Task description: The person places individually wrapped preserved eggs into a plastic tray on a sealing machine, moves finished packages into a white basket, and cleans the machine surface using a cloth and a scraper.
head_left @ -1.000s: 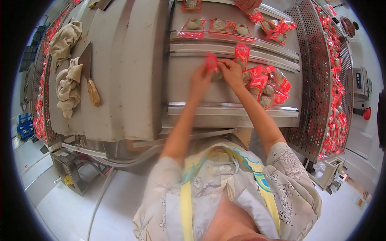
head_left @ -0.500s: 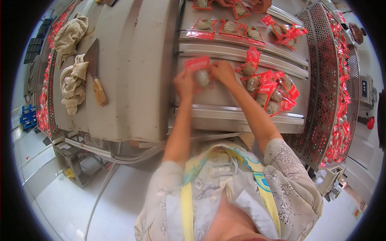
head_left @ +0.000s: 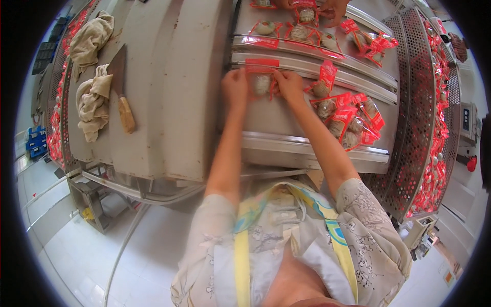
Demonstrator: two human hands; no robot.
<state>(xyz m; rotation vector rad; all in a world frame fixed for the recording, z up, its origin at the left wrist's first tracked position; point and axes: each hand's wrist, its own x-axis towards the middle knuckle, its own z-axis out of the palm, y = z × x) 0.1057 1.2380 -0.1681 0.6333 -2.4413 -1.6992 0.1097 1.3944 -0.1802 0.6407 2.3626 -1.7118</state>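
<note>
A red-and-clear plastic pouch (head_left: 263, 84) with one greyish, round, egg-like thing inside lies between my hands. Its red end reaches up against a metal bar (head_left: 286, 65) that crosses the steel work surface. At the pouch's left edge my left hand (head_left: 235, 88) is closed, fingers curled. My right hand (head_left: 289, 85) pinches the right edge. Just beyond my right hand, a similar filled pouch (head_left: 323, 82) stands out with its red end up. Several more filled pouches (head_left: 345, 120) are heaped to the right of my right forearm.
Another person's hands (head_left: 332, 9) hold pouches at the far edge. A row of filled pouches (head_left: 299, 34) lies along the farther bar. Perforated metal bins (head_left: 409, 102) full of pouches stand at right. On the left steel top lie a wooden-handled knife (head_left: 126, 115) and crumpled cloths (head_left: 93, 102).
Both my hands have moved slightly away from me with the pouch, bringing its red end to the metal bar. The other person's hands have shifted at the far edge.
</note>
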